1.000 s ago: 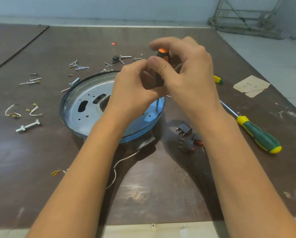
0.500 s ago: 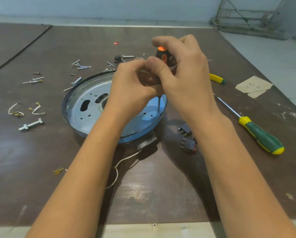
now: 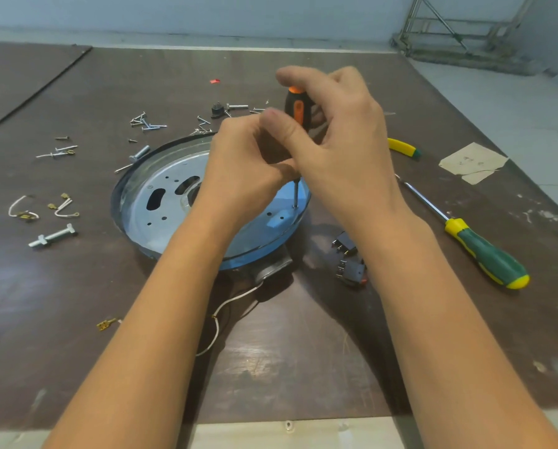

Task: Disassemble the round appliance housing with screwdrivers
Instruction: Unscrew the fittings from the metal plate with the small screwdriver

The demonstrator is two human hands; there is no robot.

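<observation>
Many screws point(image 3: 148, 123) lie loose at upper left, so I'd say much is done. The housing point(image 3: 161, 202) sits mid-frame on the tabletop point(image 3: 303, 358). The right hand point(image 3: 342, 147) has its grip pinched on an upright screwdriver point(image 3: 298, 108) at the housing's right rim, and the left hand point(image 3: 245, 170) pinches the shaft. This screw, at least, remains.

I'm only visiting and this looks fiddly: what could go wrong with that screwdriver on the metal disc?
The orange-handled screwdriver stands tip-down near the edge of the round housing; a slip could jab the left hand curled beside its shaft. Nothing visibly clamps the housing to the table, so pressing near the edge might tip it. A freed screw could vanish among the loose screws scattered behind.
</observation>
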